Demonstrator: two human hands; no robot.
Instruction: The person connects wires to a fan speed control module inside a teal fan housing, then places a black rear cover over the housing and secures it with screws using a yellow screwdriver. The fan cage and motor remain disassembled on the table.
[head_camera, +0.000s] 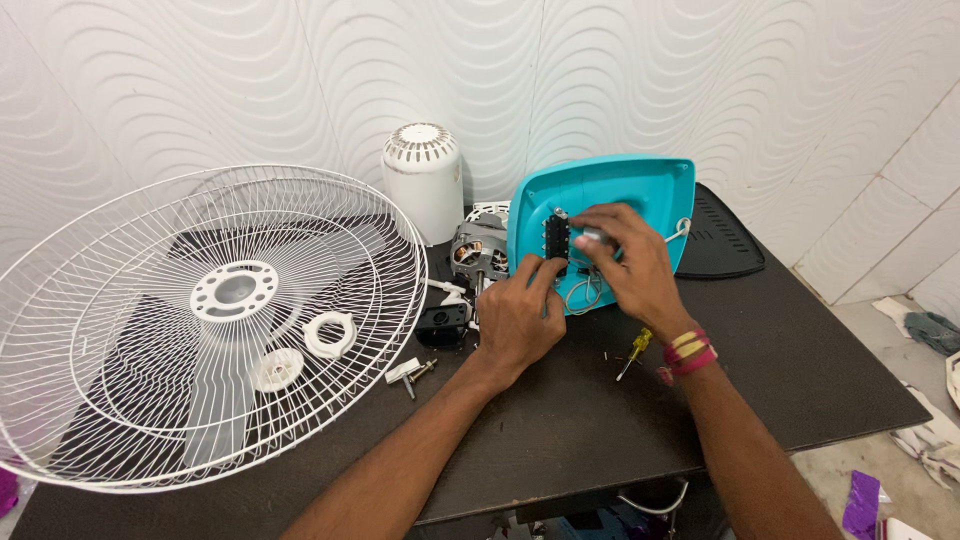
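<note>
A turquoise plastic fan base cover (625, 190) stands tilted on the dark table (800, 380), with a black switch block (556, 238) and grey wires (584, 292) on its inner face. My left hand (517, 320) presses its fingers against the switch block from below. My right hand (625, 262) reaches over the cover and pinches a small grey part (594, 236) beside the switch block. Threads of red and yellow wrap my right wrist.
A white wire fan guard (120, 400) with blades lies at left, two white plastic rings (329, 334) on it. A white motor cover (424, 180), a bare motor (478, 253), a black part (441, 324), loose screws (412, 374) and a yellow screwdriver (634, 351) lie around.
</note>
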